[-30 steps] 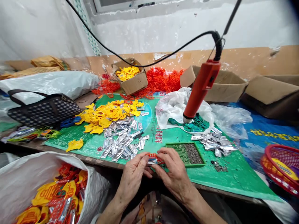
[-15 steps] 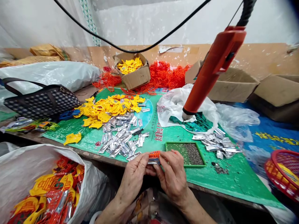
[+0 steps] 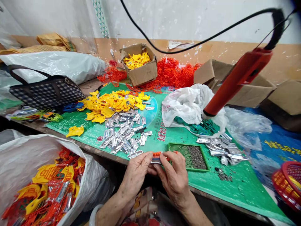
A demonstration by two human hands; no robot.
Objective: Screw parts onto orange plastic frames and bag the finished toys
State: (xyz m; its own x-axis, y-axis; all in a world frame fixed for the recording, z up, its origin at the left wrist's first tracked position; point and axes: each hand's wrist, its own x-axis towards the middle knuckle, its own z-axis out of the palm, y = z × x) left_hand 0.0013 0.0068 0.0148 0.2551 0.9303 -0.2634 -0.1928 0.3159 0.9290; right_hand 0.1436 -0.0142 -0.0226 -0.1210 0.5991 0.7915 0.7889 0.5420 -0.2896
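Note:
Between my two hands, at the table's front edge, is a small orange plastic part [image 3: 157, 154] with a silvery metal piece [image 3: 155, 161] along its lower side. My left hand [image 3: 138, 171] pinches its left end between thumb and fingers. The fingers of my right hand [image 3: 173, 172] are closed on its right end and cover part of it. Just behind the right hand lies a green tray [image 3: 172, 150] with many small dark screws [image 3: 196, 157]. Silvery metal pieces [image 3: 125, 136] are heaped beyond my left hand.
Yellow plastic parts [image 3: 110, 105] are piled at the back left. A red electric screwdriver [image 3: 237, 83] hangs at the right above a white bag [image 3: 185, 103]. More metal pieces [image 3: 221, 149] lie right of the tray. A white sack [image 3: 91, 175] of parts stands at front left.
The view has shifted slightly, and the screwdriver appears farther right. Both hands still hold the orange part; it looks tilted a little differently, showing less of its orange face.

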